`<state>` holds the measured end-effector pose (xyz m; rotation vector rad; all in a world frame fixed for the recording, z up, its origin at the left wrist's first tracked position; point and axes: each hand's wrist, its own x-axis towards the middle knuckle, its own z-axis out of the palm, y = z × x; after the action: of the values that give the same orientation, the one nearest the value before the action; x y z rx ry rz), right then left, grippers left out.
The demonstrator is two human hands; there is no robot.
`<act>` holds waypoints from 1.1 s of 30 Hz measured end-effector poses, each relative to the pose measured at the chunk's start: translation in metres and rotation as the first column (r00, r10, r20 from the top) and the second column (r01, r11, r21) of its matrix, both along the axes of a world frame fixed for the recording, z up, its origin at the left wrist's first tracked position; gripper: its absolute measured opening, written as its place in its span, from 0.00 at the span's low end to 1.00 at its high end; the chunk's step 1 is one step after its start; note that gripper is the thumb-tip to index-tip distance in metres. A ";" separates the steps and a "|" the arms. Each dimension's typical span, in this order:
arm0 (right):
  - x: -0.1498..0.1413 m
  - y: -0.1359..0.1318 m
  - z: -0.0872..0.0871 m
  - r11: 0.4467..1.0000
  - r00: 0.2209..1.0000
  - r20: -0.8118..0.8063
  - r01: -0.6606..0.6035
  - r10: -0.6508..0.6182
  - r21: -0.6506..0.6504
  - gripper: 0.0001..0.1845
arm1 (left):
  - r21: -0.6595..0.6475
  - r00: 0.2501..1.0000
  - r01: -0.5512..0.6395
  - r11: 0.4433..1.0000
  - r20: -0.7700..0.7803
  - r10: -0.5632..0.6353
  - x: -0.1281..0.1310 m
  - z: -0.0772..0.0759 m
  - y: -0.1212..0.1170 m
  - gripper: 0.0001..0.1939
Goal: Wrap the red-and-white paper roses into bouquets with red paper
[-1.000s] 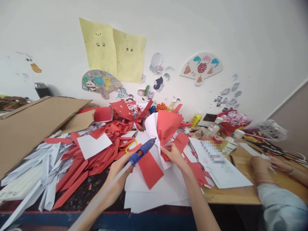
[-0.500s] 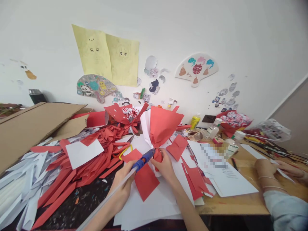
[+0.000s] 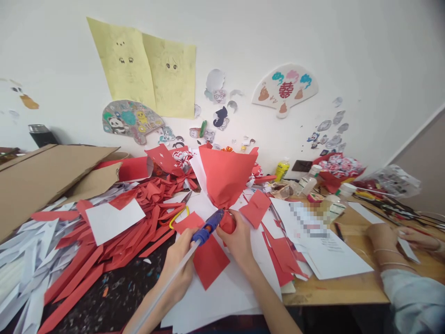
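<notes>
A blue hot glue gun with a long glue stick running out of its back is gripped in my left hand. Its nozzle points at the pinched neck of a red and white paper bouquet wrap. Around the gathered red paper just below that neck, my right hand is closed. The wrap flares upward, away from me. Under both hands lie a red paper square and a stack of white sheets. Whether the nozzle touches the paper I cannot tell.
Heaped red paper strips and white strips cover the left side. Yellow-handled scissors lie nearby. Bottles and a finished bouquet stand at the back right. Another person's arm rests at far right.
The wrap's top has tilted left, showing more of its red front. The camera view has shifted slightly. At the right, the other person's hands have moved a little with a paper strip.
</notes>
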<state>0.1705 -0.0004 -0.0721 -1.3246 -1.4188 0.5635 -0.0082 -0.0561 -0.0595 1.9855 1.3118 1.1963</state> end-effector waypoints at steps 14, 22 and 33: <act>0.003 0.000 0.000 1.000 1.000 -0.002 0.011 -0.011 0.021 0.23 | 0.090 0.995 -0.069 0.994 -0.069 0.075 -0.002 -0.006 -0.003 0.17; 0.001 -0.002 0.000 0.999 1.000 -0.005 -0.016 0.016 0.041 0.21 | 0.126 0.995 -0.056 0.990 -0.079 0.066 0.002 -0.005 -0.004 0.15; 0.002 -0.003 0.001 0.999 1.000 -0.009 0.004 -0.004 0.053 0.22 | 0.126 0.991 -0.082 0.989 -0.094 0.094 0.002 -0.006 -0.006 0.16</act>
<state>0.1729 -0.0035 -0.0715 -1.2811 -1.4146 0.5247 -0.0060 -0.0621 -0.0654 2.1174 1.4190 1.2604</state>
